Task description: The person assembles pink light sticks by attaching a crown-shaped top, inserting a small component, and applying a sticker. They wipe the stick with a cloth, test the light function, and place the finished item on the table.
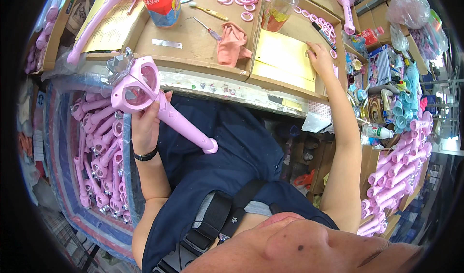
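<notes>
My left hand (146, 120) is closed around a pink toy wand (186, 127) just below its head. The wand tilts, its ringed head with a silver star-shaped piece up to the left and its handle running down to the right over my lap. My right hand (319, 59) reaches into a cardboard tray (203, 37) on the bench. Its fingers lie at the right edge of a yellow sheet (285, 55), partly bent, with no object visible in them. Beside that hand are a black marker (324, 36) and several pink rings (328, 29).
At left, a lined bin holds many pink wands (104, 162); more wands (396, 176) are stacked at right. The tray carries a red cup (160, 4), a peach cloth (233, 44), a screwdriver (208, 29), a toothbrush (209, 12) and a bottle (282, 7).
</notes>
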Tool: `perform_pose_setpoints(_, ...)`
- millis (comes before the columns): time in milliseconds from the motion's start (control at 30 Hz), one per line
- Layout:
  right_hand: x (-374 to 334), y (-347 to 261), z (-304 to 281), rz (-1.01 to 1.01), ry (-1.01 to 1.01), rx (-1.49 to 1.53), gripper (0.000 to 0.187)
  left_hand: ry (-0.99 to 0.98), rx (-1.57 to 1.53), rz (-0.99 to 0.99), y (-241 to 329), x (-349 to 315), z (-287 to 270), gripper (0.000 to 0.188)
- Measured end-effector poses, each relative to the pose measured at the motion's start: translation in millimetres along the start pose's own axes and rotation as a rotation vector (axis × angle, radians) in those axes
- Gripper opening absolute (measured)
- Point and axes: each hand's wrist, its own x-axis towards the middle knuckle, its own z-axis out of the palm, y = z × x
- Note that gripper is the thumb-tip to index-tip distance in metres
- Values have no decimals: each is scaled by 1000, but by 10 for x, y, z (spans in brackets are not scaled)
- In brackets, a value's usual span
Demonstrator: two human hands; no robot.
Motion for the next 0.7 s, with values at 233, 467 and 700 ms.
perform_pose_setpoints(233, 10, 16, -1, 56, 41, 44, 20, 15, -7, -46, -6, 21, -17, 34)
perform_pose_setpoints(467, -51, 54, -123, 211, 48, 226, 28, -75, -89, 4, 74, 7, -210, 51)
perform_pose_setpoints(700, -7, 167, -149, 378, -34, 323, 31, -174, -630, 100, 117, -1, -237, 77)
